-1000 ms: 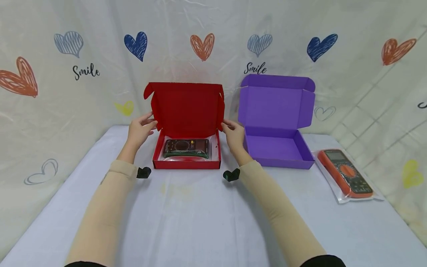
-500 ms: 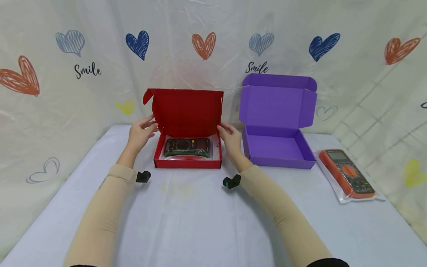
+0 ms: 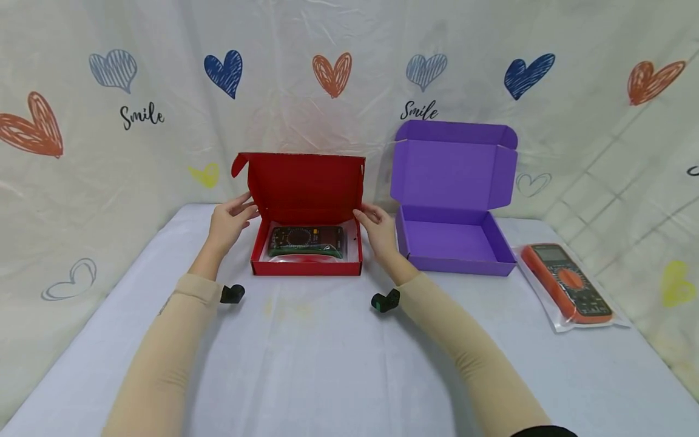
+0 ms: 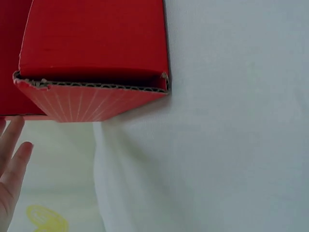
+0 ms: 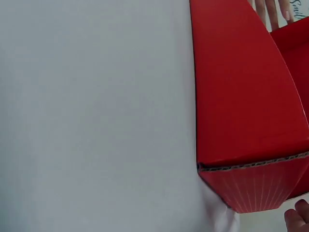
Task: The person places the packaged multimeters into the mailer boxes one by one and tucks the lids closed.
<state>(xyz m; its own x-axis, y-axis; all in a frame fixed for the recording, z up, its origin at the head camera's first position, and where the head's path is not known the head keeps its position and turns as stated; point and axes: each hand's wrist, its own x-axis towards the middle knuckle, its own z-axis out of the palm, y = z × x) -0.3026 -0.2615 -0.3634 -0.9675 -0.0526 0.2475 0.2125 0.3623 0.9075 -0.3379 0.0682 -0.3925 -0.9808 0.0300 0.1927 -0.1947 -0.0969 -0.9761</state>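
A red cardboard box [image 3: 306,269] stands on the white-covered table, its lid [image 3: 306,185] raised and leaning back. Inside it lies a dark multimeter [image 3: 307,241] in clear plastic wrap. My left hand [image 3: 225,226] is at the lid's left side, with its extended fingers [image 4: 14,137] right by the lid edge in the left wrist view. On the opposite side my right hand [image 3: 380,232] has its fingertips at the lid's right edge. Only a few fingertips [image 5: 297,216] of that hand show at the bottom corner of the right wrist view.
A purple box [image 3: 459,267] stands open with nothing in it, right of the red one. Farther right, an orange multimeter [image 3: 570,282] lies in a clear bag. Behind the table hangs a white curtain [image 3: 371,36] printed with hearts.
The red lid has tipped forward, its top edge now lower. Both hands have stayed at its sides, the right one shifting slightly down and inward. The purple box and orange multimeter have not moved.
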